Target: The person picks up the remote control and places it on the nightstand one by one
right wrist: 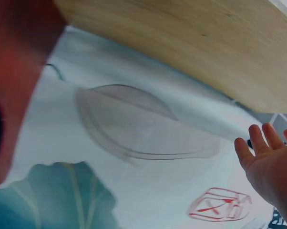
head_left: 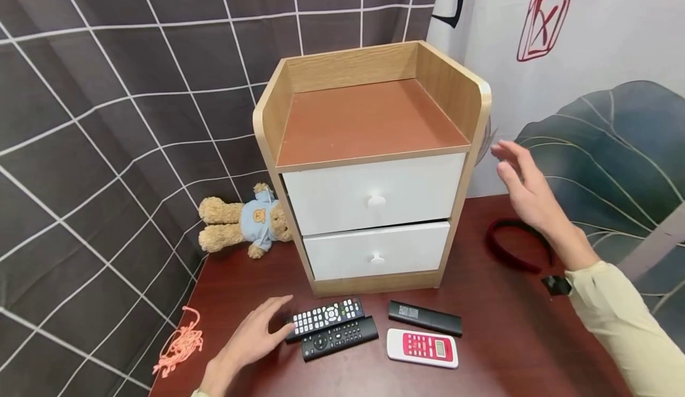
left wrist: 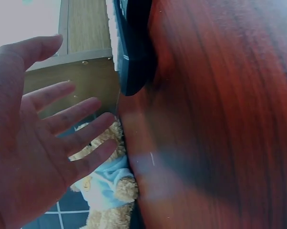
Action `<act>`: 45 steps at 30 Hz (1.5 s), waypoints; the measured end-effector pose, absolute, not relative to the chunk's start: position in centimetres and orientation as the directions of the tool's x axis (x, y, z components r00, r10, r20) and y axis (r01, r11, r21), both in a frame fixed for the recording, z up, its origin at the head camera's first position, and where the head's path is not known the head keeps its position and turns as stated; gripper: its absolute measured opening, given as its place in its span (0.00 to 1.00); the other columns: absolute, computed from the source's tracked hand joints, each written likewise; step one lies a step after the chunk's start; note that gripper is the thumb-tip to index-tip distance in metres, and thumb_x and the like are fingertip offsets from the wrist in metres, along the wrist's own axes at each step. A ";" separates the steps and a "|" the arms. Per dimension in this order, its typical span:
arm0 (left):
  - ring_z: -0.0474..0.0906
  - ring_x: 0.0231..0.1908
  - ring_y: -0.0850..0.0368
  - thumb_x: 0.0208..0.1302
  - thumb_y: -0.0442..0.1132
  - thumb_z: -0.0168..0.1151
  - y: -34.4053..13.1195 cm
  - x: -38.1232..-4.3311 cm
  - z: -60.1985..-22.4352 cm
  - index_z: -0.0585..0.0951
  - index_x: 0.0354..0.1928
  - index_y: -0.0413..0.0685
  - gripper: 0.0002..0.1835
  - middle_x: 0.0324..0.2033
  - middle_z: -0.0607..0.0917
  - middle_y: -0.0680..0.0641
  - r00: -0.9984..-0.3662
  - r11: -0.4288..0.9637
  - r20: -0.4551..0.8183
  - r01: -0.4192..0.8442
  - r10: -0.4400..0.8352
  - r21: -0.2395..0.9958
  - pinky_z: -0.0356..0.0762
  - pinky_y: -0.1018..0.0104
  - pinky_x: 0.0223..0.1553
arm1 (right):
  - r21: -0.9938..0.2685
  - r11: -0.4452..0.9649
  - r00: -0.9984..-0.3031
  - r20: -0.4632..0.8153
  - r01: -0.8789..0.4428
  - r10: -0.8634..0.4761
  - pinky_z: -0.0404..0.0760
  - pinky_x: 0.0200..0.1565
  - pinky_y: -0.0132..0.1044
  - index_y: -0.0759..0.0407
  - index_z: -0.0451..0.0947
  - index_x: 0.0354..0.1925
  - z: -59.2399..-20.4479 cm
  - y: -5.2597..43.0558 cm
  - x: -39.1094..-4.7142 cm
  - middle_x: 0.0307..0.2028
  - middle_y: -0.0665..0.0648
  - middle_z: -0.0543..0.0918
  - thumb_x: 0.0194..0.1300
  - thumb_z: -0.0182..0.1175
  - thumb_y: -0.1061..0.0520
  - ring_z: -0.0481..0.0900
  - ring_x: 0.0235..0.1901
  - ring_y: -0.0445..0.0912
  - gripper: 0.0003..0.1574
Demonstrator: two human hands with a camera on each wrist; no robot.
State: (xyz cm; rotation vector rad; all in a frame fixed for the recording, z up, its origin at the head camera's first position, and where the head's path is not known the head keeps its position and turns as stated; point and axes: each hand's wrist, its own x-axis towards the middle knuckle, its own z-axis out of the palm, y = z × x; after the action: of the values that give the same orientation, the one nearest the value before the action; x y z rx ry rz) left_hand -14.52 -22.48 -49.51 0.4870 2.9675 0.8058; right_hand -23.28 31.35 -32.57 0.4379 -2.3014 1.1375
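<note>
In the head view my left hand (head_left: 257, 334) is beside a black remote control with white buttons (head_left: 323, 318). The left wrist view shows its fingers spread and holding nothing, apart from the dark remote's end (left wrist: 134, 71). A second black remote control (head_left: 339, 337) lies against the first. To their right are a black remote lying button side down (head_left: 425, 318) and a white-and-red remote control (head_left: 423, 348). My right hand (head_left: 527, 189) hovers in the air right of the wooden cabinet (head_left: 374, 117), its fingers loosely extended around nothing.
Two white drawers, the upper one (head_left: 332, 198) and the lower one (head_left: 332, 254), front the cabinet. A teddy bear (head_left: 257, 219) lies at its left. Pink cord (head_left: 182, 346) is at the table's left edge; a dark red headband (head_left: 514, 260) lies on the right.
</note>
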 end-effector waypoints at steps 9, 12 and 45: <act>0.76 0.63 0.51 0.61 0.44 0.68 -22.1 -14.3 -50.9 0.75 0.66 0.53 0.29 0.59 0.80 0.53 -0.947 0.808 0.024 0.285 0.320 0.516 0.74 0.46 0.60 | -0.557 0.415 -0.629 0.776 -0.719 -0.048 0.63 0.71 0.35 0.54 0.59 0.73 -26.0 28.0 -24.0 0.68 0.57 0.69 0.76 0.40 0.61 0.68 0.68 0.43 0.29; 0.76 0.62 0.50 0.62 0.41 0.67 -21.9 -14.3 -51.2 0.76 0.65 0.51 0.28 0.59 0.80 0.51 -0.945 0.808 0.006 0.283 0.327 0.517 0.74 0.45 0.60 | -0.533 0.372 -0.584 0.811 -0.760 -0.033 0.62 0.71 0.39 0.54 0.60 0.72 -24.4 26.4 -24.5 0.68 0.55 0.69 0.74 0.41 0.61 0.67 0.69 0.46 0.30; 0.68 0.40 0.64 0.45 0.46 0.72 -21.0 -15.8 -52.8 0.83 0.51 0.53 0.26 0.38 0.76 0.60 -0.868 0.825 0.163 0.497 0.470 0.269 0.70 0.63 0.41 | -0.401 0.077 -0.373 0.895 -0.913 0.244 0.61 0.67 0.39 0.59 0.74 0.50 -22.9 20.4 -27.7 0.53 0.52 0.80 0.65 0.41 0.59 0.69 0.62 0.54 0.19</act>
State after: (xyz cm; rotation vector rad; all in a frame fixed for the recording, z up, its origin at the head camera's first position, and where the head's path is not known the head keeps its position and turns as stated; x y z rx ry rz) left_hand -15.83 -20.96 -52.77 0.8198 3.0863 0.4951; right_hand -27.68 20.42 -22.90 0.7307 -1.3707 1.4930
